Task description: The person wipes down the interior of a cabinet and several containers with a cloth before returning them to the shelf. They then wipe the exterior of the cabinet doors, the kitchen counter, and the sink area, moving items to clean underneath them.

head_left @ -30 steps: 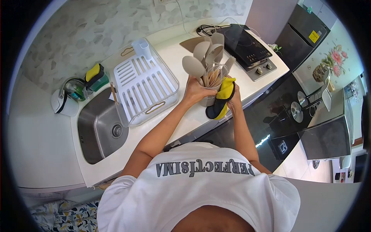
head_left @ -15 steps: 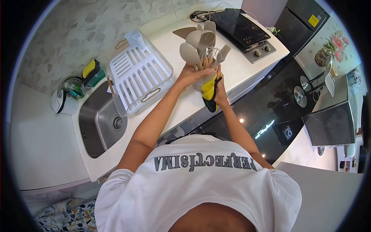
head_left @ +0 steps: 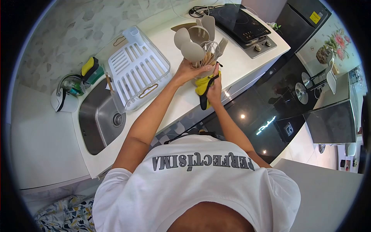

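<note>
Head view: one holder (head_left: pixel 199 74) of kitchen tools is between my hands, over the front part of the counter (head_left: pixel 181 98), with the dish rack (head_left: pixel 133 73) to its left and the black cooktop (head_left: pixel 237 23) farther off to its right. My left hand (head_left: pixel 189 72) is wrapped around the holder's left side, thumb laid across its front. My right hand (head_left: pixel 214 92) grips one yellow and black cloth (head_left: pixel 203 87) against the other side, and the cloth's dark end hangs down toward me.

The holder's long axis runs from near me toward the wall (head_left: pixel 127 15), its mouth and the tool heads pointing up and away from my body. I can't tell whether its base touches the counter, as my hands and the cloth cover most of it.

Among the tools I count two rounded spoons (head_left: pixel 192 52), one slotted head (head_left: pixel 198 35), one broad flat head (head_left: pixel 208 26), one wire whisk (head_left: pixel 211 48) and one pronged head (head_left: pixel 223 45). One flat tool (head_left: pixel 181 26) points left instead. Thin handles overlap below, too crowded to count. Beyond the rack's left side sits one sink (head_left: pixel 98 123).
</note>
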Demonstrator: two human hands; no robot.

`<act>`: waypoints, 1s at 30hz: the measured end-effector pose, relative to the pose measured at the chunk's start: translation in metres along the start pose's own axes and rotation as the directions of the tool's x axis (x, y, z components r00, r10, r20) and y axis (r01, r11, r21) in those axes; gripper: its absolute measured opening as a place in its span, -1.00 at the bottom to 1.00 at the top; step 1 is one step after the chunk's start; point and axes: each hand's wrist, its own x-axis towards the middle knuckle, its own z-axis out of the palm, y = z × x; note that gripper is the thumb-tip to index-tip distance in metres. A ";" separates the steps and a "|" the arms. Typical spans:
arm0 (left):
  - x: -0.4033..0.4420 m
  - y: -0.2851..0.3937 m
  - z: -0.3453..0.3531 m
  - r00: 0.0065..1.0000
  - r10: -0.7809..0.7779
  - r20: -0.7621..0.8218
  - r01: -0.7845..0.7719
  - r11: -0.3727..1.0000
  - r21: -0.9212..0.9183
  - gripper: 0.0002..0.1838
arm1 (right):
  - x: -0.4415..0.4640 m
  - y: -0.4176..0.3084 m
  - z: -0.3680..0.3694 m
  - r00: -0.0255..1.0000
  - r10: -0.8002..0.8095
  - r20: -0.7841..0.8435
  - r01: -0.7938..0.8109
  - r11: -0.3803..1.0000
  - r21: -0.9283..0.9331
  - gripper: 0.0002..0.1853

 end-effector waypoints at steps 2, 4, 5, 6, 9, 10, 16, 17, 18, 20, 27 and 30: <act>0.000 0.003 -0.001 1.000 0.020 0.002 -0.020 1.000 0.008 -0.24 | 0.003 0.008 -0.009 0.972 0.209 0.106 -0.234 0.861 0.452 -0.30; -0.002 -0.004 -0.001 0.980 0.197 0.020 -0.196 0.950 0.242 -0.15 | 0.015 0.009 -0.020 0.943 0.291 0.162 -0.330 0.757 0.563 -0.36; -0.003 -0.007 0.000 0.979 0.202 0.020 -0.201 0.949 0.243 -0.15 | 0.024 0.010 -0.024 0.903 0.361 0.233 -0.420 0.627 0.656 -0.42; -0.002 -0.009 0.000 0.976 0.217 0.007 -0.216 0.962 0.165 -0.07 | 0.031 0.030 -0.020 0.884 0.384 0.265 -0.448 0.541 0.711 -0.54; -0.007 -0.001 0.000 0.979 0.203 0.003 -0.203 0.979 -0.012 -0.02 | 0.072 0.084 -0.033 0.678 -0.248 0.692 -0.735 -0.233 0.637 -0.61; -0.010 0.000 0.001 0.981 0.191 -0.029 -0.192 0.981 -0.024 0.00 | 0.078 0.083 -0.029 0.708 0.347 0.615 -0.705 0.303 0.641 -0.61; -0.005 -0.027 0.004 0.979 0.174 -0.109 -0.144 0.959 0.244 0.15 | 0.116 0.118 0.001 0.611 0.353 0.709 -0.792 0.297 0.534 -0.60; -0.004 -0.035 0.007 0.978 0.176 -0.115 -0.144 0.958 0.248 0.15 | 0.112 0.122 0.006 0.610 0.350 0.710 -0.792 0.283 0.541 -0.60; -0.005 -0.033 0.011 0.969 0.202 -0.141 -0.177 0.969 0.172 0.13 | 0.104 0.125 0.009 0.614 0.352 0.707 -0.789 0.273 0.550 -0.60; -0.002 -0.039 0.010 0.949 0.289 -0.123 -0.255 0.938 0.236 0.08 | 0.088 0.129 0.010 0.630 0.358 0.689 -0.776 0.254 0.578 -0.60; -0.015 -0.016 0.014 0.959 0.182 -0.219 -0.204 0.976 -0.082 -0.09 | 0.045 0.105 -0.007 0.705 0.461 0.539 -0.689 0.267 0.673 -0.60; -0.020 0.019 0.009 0.968 0.164 -0.189 -0.196 0.966 -0.166 -0.19 | 0.042 0.072 -0.015 0.778 0.434 0.454 -0.595 0.275 0.756 -0.65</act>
